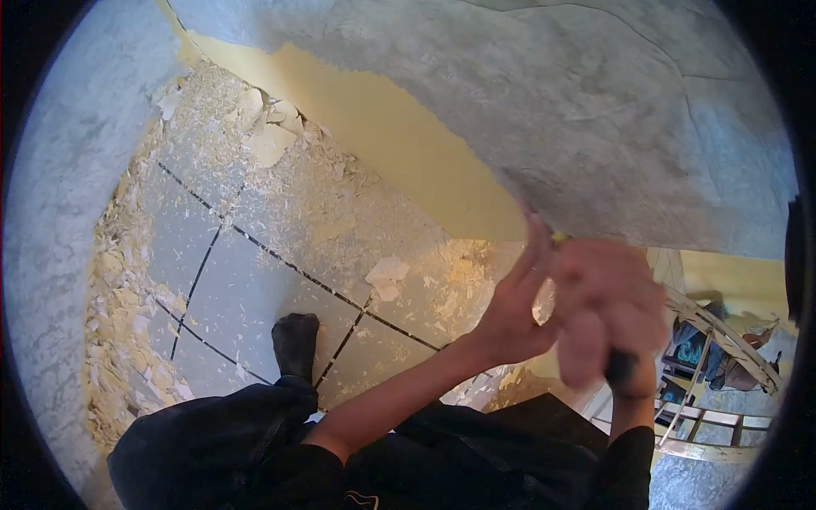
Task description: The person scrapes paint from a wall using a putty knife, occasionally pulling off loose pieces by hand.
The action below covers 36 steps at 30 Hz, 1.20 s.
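Observation:
My right hand [608,310] is blurred by motion. It is closed in a fist round a tool, whose black handle end [620,367] sticks out below; the tool's working end is hidden. A small yellow piece [558,238] shows just above the fist, perhaps part of the tool. Beside it, my left hand [518,297] has its fingers stretched up towards the wall; whether they touch the tool cannot be seen. Both hands are at the edge where the wall's bare grey surface [578,127] meets a band of yellow paint [391,136].
Paint flakes [115,314] lie thickly along the left wall [59,221] and in the corner. Larger chips [270,140] are heaped there. My dark-socked foot [296,340] stands on the grey tiled floor [238,289]. A wooden frame with rungs [714,425] and mixed items are at right.

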Tool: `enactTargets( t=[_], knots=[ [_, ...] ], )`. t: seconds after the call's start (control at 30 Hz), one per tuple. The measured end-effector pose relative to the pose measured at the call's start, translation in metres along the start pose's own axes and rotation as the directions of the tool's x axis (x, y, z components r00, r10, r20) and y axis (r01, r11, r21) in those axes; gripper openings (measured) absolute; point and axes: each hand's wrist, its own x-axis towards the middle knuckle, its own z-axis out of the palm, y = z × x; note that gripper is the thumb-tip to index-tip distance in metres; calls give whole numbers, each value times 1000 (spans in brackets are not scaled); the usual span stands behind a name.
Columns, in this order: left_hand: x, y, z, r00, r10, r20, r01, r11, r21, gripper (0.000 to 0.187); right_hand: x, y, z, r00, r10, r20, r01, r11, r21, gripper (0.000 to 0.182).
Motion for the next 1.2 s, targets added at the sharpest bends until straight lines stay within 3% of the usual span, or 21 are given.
enactTargets(
  t=[0.07,0.13,0.2,0.23,0.27,0.33,0.43,0.5,0.53,0.57,0.67,0.77,0.8,0.83,0.87,1.0,1.07,1.13,1.2],
  knots=[
    [13,8,4,995,74,67,-66,991,-113,20,3,11,-3,972,35,230,23,969,-246,30],
    [26,10,4,981,153,121,-125,969,-212,22,2,7,8,978,19,208,30,972,-233,29],
    [29,8,2,964,206,167,-148,940,-309,28,6,-6,13,981,-124,149,146,979,-141,27],
    [15,6,5,976,162,-148,-166,986,-21,21,5,-11,3,963,-69,260,98,990,-100,26],
    [11,3,6,977,153,-149,-158,987,-24,21,2,-5,5,964,-61,260,90,991,-100,26],
    [10,-2,8,954,278,-109,-268,958,98,18,-2,14,12,990,-55,128,75,985,-158,31],
    [12,-11,4,893,451,-9,-430,857,285,19,1,11,20,964,-87,251,131,978,-163,31],
    [14,-18,-2,845,529,72,-512,763,395,24,10,-10,11,970,-47,237,80,988,-129,29],
    [11,-22,-5,852,519,69,-501,770,395,24,12,-18,8,973,0,230,23,995,-99,28],
    [9,-25,-6,889,453,72,-453,843,291,25,8,-1,10,982,-137,130,147,987,-71,27],
    [15,-27,-5,947,296,124,-295,955,-27,30,-2,12,16,977,-40,207,78,981,-178,30],
    [18,-29,-9,960,143,241,-65,950,-305,34,6,-7,21,981,-95,167,123,978,-169,28],
    [16,-24,-1,962,133,239,-57,952,-302,34,9,-13,18,973,-131,192,165,971,-175,26],
    [12,-10,17,989,46,-142,-70,983,-171,33,6,-14,16,985,-94,148,117,981,-155,27],
    [11,-3,27,862,14,-506,-39,998,-39,33,4,-7,16,985,-89,147,112,981,-157,27],
    [18,-4,24,923,138,-359,-127,990,54,28,-2,11,25,990,-96,103,111,982,-154,30],
    [13,-11,12,951,188,-245,-164,980,115,25,3,-6,25,972,-109,209,142,978,-151,28],
    [1,-19,-6,969,211,-130,-190,969,159,22,3,-10,23,976,-52,213,87,983,-159,28],
    [2,-20,-2,968,215,-128,-196,969,149,26,-2,14,22,996,-2,91,13,992,-122,30]
  ],
)
